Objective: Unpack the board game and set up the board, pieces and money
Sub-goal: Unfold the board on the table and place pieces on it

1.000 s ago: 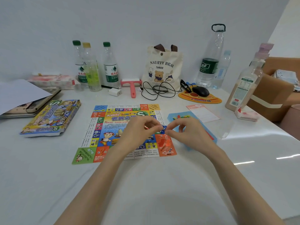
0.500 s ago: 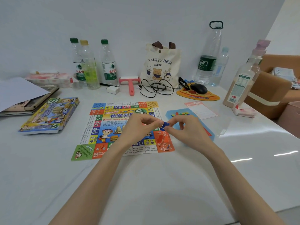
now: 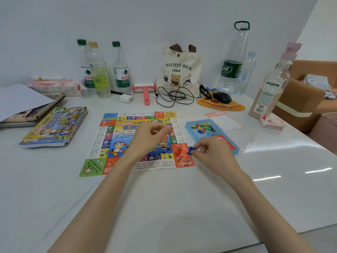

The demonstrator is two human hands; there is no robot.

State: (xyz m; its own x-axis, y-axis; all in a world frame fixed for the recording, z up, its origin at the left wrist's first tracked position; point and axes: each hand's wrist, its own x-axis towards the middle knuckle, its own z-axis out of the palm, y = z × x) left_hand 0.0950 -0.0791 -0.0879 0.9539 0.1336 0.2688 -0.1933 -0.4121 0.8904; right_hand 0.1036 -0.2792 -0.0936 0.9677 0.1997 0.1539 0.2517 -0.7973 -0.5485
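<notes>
The colourful paper game board (image 3: pixel 113 141) lies flat on the white table. My right hand (image 3: pixel 211 152) pinches a small blue playing piece (image 3: pixel 190 150) just above the board's orange corner square at the near right. My left hand (image 3: pixel 149 137) hovers over the middle of the board with fingers curled; nothing shows in it. A blue tray (image 3: pixel 235 149) right of the board holds several small coloured pieces (image 3: pixel 203 128). The game box (image 3: pixel 54 125) lies to the left of the board.
Along the back wall stand water bottles (image 3: pixel 120 68), a bear tote bag (image 3: pixel 179 70), a pink roller (image 3: pixel 145 92), a cable, a mouse (image 3: pixel 221 97) on a pizza-shaped pad. A tall bottle (image 3: pixel 268 92) stands right; a pink leaflet (image 3: pixel 225 121) lies beside the tray; books and paper lie far left.
My hands have separated. The right hand carried the blue piece right and down to the orange corner square. The left hand let go of it and lifted back over the board.
</notes>
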